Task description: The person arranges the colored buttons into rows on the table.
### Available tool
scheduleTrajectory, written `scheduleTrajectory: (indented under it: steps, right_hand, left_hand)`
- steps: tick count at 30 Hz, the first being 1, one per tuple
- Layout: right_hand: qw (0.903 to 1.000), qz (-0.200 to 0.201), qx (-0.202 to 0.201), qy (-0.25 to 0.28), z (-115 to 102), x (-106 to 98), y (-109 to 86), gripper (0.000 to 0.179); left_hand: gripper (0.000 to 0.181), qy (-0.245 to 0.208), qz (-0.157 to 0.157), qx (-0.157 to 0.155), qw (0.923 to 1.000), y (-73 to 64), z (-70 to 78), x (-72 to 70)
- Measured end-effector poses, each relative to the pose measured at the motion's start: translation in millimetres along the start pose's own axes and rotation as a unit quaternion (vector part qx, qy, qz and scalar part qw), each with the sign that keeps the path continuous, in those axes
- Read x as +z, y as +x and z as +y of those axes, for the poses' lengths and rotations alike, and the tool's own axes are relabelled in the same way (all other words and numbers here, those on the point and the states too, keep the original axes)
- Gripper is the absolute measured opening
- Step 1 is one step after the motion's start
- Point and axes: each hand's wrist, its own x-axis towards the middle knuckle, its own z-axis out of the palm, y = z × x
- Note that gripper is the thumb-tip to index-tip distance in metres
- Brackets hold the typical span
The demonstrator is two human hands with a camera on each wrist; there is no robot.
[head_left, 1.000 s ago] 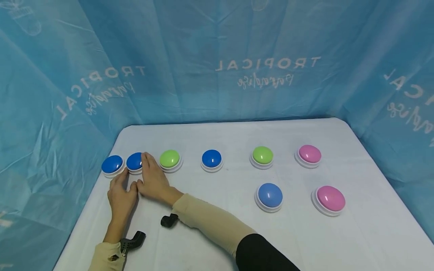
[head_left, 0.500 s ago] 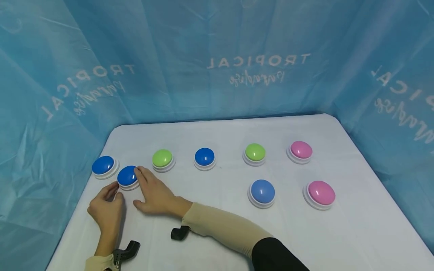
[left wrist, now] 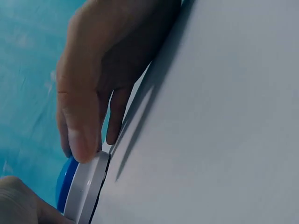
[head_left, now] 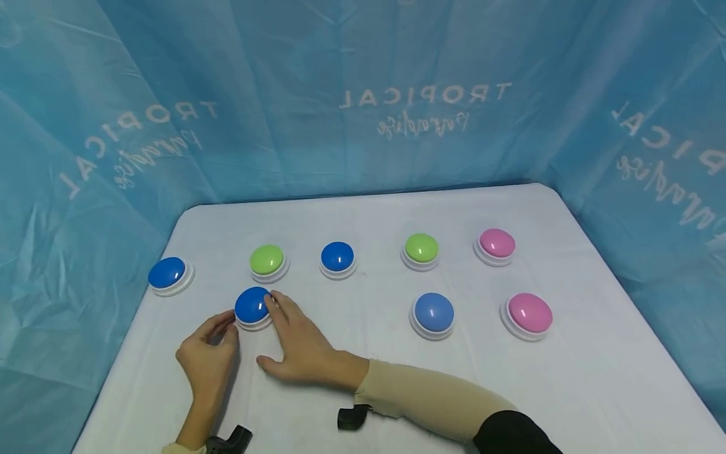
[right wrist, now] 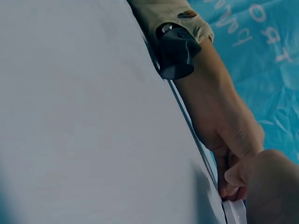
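A blue dome push button (head_left: 251, 304) on a white round base stands between my two hands in the head view. From the left, the fingertips of my left hand (head_left: 208, 362) touch its base. The fingers of my right hand (head_left: 306, 350) reach along its right side, mostly straight, with the thumb spread away. In the left wrist view, the left thumb (left wrist: 80, 140) overlaps the upper end of the white base (left wrist: 84, 186), while part of the right hand (left wrist: 21, 205) shows at the lower left. Most of the button is hidden behind the right hand in the right wrist view.
A blue button (head_left: 167, 273) stands alone at the far left. Along the back are a green button (head_left: 266, 260), a blue one (head_left: 337, 256), another green one (head_left: 421, 248) and a pink one (head_left: 497, 243). Nearer stand a lighter blue button (head_left: 433, 312) and a pink button (head_left: 530, 313).
Both hands have moved the blue button away from the far-left one, first nearer, then rightward to just in front of the left green button. The head view has shifted slightly.
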Motion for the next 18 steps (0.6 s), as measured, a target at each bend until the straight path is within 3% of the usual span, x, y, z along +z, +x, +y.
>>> scheduleTrajectory:
  steps: [7, 11, 18]
  right_hand:
    - [0.9989, 0.045, 0.012, 0.01, 20.1, -22.6, -47.1, 0.106]
    - [0.9972, 0.06, 0.018, 0.042, 30.9, -35.3, -73.3, 0.102]
    - [0.9927, 0.101, 0.023, 0.062, 48.4, -55.8, -107.3, 0.09]
  left_hand:
    - [0.026, -0.024, -0.058, 0.039, 0.9973, -22.1, 23.1, 18.9]
    - [0.03, -0.059, -0.086, 0.07, 0.992, -34.3, 33.7, 27.5]
    - [0.035, -0.071, -0.137, 0.104, 0.9826, -55.2, 49.5, 38.0]
